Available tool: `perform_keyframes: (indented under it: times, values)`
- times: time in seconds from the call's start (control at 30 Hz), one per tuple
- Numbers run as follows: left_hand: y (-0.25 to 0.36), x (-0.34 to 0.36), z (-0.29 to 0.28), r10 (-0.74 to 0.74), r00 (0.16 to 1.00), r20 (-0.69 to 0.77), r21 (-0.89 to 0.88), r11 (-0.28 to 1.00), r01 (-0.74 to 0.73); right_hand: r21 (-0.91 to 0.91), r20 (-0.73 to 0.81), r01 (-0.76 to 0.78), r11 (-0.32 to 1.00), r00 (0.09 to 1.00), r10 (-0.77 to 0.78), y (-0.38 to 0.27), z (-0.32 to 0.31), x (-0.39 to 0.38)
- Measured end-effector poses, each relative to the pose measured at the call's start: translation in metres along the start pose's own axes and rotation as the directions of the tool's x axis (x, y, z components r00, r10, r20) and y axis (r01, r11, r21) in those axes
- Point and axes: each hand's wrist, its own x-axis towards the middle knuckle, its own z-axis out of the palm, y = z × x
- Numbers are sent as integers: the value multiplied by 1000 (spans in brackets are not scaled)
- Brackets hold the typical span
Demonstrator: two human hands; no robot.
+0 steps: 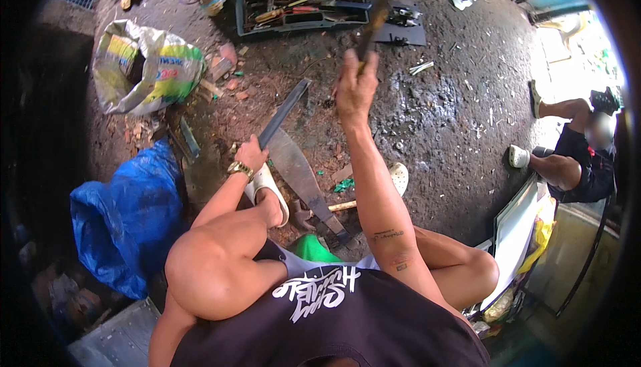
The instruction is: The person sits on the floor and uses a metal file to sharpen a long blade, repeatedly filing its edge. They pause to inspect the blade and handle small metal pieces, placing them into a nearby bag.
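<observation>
My left hand, with a watch at its wrist, is closed round the lower end of a dark flat metal bar, which slants up and right over the floor. Raised ahead of me, my right hand grips a hammer whose dark head is blurred by motion. The hammer is apart from the bar. Between my feet lies a wide, dark metal blade with a narrow tail. A wooden handle rests beside that tail, partly hidden by my right arm.
An open toolbox full of hand tools stands ahead. To the left are a white-and-green sack and a blue tarp bag. Wood chips and scraps litter the dirt floor. A person sits at the right, near leaning panels.
</observation>
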Motion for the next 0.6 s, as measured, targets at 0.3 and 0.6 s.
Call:
perform_keyframes:
  times: [0.3,0.6]
  values:
    - [6,-12,-6,-20,1000,-10,20,1000,20,-656,88,-360,664,837,540,24,-6,-34]
    - [8,-26,-8,-59,998,-3,-1,998,59,-491,84,-532,690,759,645,21,14,-67]
